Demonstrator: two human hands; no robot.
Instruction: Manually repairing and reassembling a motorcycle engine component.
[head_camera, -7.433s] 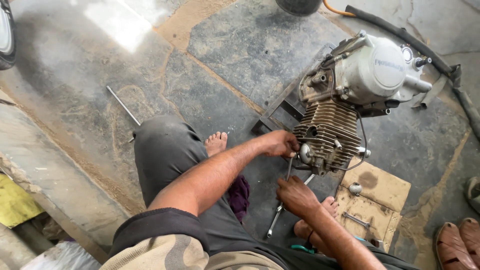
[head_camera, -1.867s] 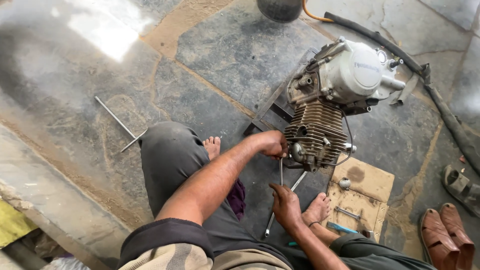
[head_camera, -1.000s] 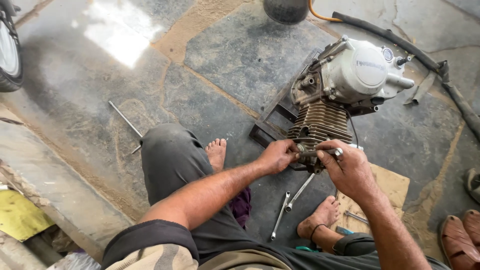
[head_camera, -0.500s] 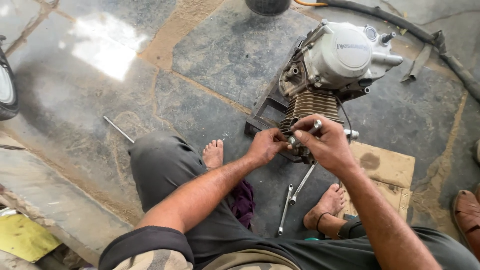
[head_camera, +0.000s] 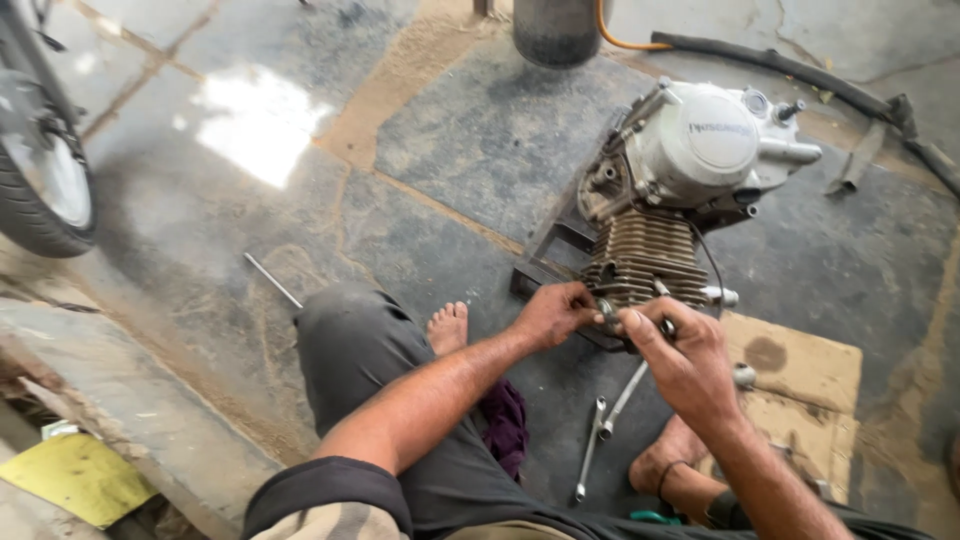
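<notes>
While the motorcycle engine (head_camera: 690, 190) sits on the stone floor (head_camera: 250, 200) with its finned cylinder facing the person, both hands are bunched up right at the near end of those fins. The left hand (head_camera: 552, 313) is pinched around a small metal part (head_camera: 607, 310) pressed against the cylinder's lower edge, and the right hand (head_camera: 683, 362) is curled just beside it, fingers closed on what looks like another small silvery piece, though it's too tiny to say exactly what. Just nearer the person than the engine, two wrenches (head_camera: 600, 430) lie on the floor between the bare feet. A cardboard sheet (head_camera: 810, 380) sits to the engine's near right. Way off to the engine's left there's a motorcycle tyre (head_camera: 40, 180), and a thin metal rod (head_camera: 272, 280) lies on the floor.
</notes>
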